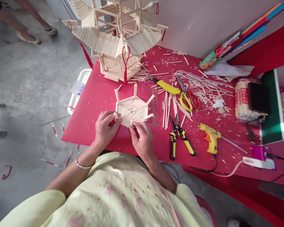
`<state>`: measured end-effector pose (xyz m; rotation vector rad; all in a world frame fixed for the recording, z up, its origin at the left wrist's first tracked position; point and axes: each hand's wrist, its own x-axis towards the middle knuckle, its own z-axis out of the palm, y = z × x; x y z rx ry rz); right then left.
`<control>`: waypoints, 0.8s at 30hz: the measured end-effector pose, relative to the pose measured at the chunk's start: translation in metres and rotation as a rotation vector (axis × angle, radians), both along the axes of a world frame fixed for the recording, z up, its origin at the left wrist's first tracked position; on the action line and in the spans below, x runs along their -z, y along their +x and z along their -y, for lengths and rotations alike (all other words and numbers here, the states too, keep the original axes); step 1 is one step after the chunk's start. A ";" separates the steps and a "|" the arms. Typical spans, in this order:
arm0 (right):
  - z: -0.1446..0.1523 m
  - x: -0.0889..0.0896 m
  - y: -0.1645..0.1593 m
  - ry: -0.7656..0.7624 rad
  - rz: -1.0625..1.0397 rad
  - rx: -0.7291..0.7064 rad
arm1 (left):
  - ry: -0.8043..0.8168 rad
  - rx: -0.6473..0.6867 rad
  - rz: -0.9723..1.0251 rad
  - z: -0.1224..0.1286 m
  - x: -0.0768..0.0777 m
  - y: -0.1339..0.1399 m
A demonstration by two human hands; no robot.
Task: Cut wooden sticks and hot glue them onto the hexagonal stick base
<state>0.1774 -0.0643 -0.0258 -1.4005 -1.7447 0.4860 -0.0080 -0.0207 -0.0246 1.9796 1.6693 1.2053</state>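
Observation:
A hexagonal wooden stick frame [133, 108] lies on the red tabletop, its surface laid in rings of thin sticks, with short upright posts at its corners. My left hand [106, 127] pinches the post at the left corner between thumb and fingers. At the near corner, my right hand [142, 135] has its fingertips closed on another short post. Beyond the frame stands a tall pagoda model [120, 41] built from the same pale sticks, hung with red tassels.
Right of the frame lie a clear ruler [154, 108], a yellow utility knife [168, 86], scissors [186, 101], yellow-black cutters [180, 137] and a yellow glue gun [210, 137] with its cord. Loose sticks [167, 110] and scraps are scattered about. Another person's legs [14, 20] are at upper left.

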 end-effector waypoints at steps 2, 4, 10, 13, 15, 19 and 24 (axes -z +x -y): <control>0.000 0.001 0.000 0.000 0.007 0.004 | 0.015 0.003 0.003 -0.001 0.002 0.000; 0.001 0.001 0.000 0.008 0.014 0.007 | 0.033 0.011 0.002 -0.001 0.003 0.000; 0.000 0.000 -0.001 0.044 0.017 0.009 | 0.041 0.023 -0.019 -0.002 0.004 -0.001; 0.000 0.001 -0.001 0.044 0.019 0.004 | 0.033 0.024 -0.014 -0.002 0.003 0.000; 0.000 0.002 -0.001 0.032 0.022 0.003 | 0.005 0.014 0.010 0.002 0.001 -0.001; 0.000 0.002 -0.001 0.009 0.024 0.006 | 0.108 -0.140 0.069 0.017 -0.008 -0.003; 0.000 -0.002 0.000 -0.008 0.026 -0.011 | 0.162 0.171 0.070 0.036 -0.017 0.009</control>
